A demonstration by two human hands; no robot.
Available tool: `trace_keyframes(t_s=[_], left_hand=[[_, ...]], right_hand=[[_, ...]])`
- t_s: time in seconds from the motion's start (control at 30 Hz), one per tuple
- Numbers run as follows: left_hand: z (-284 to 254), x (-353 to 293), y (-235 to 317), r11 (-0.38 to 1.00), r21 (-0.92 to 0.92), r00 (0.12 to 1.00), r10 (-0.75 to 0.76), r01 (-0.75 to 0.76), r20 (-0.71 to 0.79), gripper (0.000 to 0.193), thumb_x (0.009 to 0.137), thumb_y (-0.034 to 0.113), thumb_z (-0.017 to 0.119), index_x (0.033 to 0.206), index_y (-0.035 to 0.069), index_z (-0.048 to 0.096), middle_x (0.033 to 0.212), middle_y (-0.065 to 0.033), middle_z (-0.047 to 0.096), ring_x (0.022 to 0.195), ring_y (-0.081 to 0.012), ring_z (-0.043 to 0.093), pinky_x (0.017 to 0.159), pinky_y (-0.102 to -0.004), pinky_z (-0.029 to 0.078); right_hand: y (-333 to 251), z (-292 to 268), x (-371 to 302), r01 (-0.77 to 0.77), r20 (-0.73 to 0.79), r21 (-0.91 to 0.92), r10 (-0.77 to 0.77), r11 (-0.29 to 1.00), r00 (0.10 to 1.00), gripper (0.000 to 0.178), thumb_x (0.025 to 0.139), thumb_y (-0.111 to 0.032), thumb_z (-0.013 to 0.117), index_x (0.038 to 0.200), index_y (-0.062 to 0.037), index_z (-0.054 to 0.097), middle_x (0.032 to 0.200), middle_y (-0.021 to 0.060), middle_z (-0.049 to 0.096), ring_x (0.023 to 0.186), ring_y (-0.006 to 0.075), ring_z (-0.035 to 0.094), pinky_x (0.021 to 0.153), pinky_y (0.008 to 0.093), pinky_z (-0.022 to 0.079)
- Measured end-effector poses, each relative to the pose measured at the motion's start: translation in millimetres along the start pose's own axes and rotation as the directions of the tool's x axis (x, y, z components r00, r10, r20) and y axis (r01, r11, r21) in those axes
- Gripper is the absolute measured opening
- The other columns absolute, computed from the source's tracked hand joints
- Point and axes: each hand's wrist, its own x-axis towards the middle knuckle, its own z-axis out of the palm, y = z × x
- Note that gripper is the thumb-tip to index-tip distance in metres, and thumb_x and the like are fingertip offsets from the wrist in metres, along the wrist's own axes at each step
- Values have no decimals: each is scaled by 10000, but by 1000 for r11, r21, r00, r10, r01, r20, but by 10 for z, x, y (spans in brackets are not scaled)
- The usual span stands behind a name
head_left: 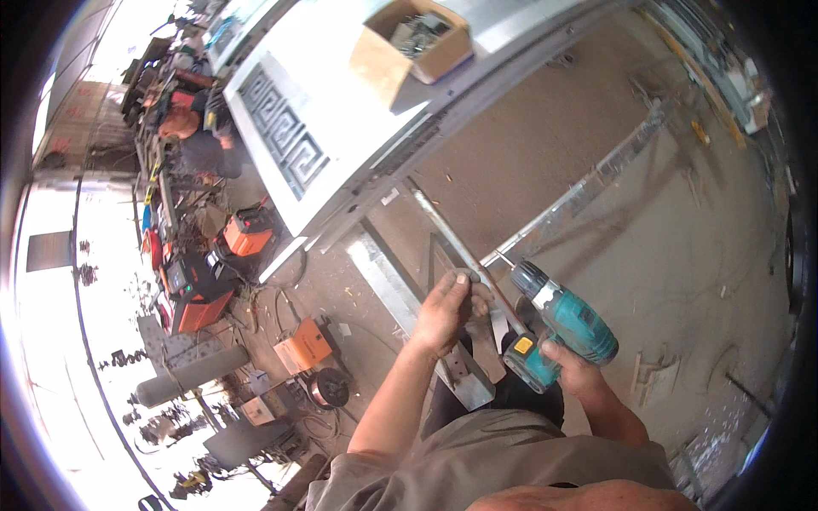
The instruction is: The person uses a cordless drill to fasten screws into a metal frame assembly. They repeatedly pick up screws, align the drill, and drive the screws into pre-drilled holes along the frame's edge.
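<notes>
My right hand (573,368) is wrapped round the handle of a teal cordless drill (577,324), which has a dark chuck and a thin bit pointing up and to the left. The drill's battery, with a yellow label, faces my body. Left of the drill, my left hand (445,313) is closed, thumb and fingertips pressed together; whatever it pinches is too small to make out. Beneath that hand runs a grey metal tube (394,288), reaching from below the table edge to my lap. A thinner metal bar (452,237) slants past between hand and drill.
Ahead stands a table with a white panel (324,81) bearing a dark key-pattern strip. An open cardboard box (400,61) of small metal parts rests on it. On the left floor are orange machines (302,346), a wire spool (329,388), cables and a grey cylinder (192,375).
</notes>
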Motion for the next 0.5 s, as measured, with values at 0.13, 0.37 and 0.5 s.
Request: trace_keyframes(t_s=[0.13,0.37,0.5], left_hand=[[-77,-216,-130,991,-52,990,120,-124,-77,205,1065,213,555,1195,55,564,1019,-54,663,871,-135,583,812,-286,477],[-174,-460,13,913,-116,913,368,-390,-174,158,1000,125,656,1142,71,615,1021,-37,661,897,-146,595,815,-296,482],[-94,-478,65,908,-242,935,301,-341,-186,175,1019,110,608,1181,66,558,1094,-118,679,957,-193,642,847,-326,518]], right_hand=[[-31,84,-115,100,97,-152,-86,983,992,268,904,-160,746,1140,-68,657,1006,2,646,922,135,606,821,317,507],[-7,391,-261,151,148,-210,-122,966,981,285,909,-174,742,1150,-49,652,988,17,659,911,149,619,833,334,513],[75,458,-248,208,166,-239,-171,948,971,241,912,-136,714,1133,-54,663,1007,16,661,939,144,619,854,331,509]])
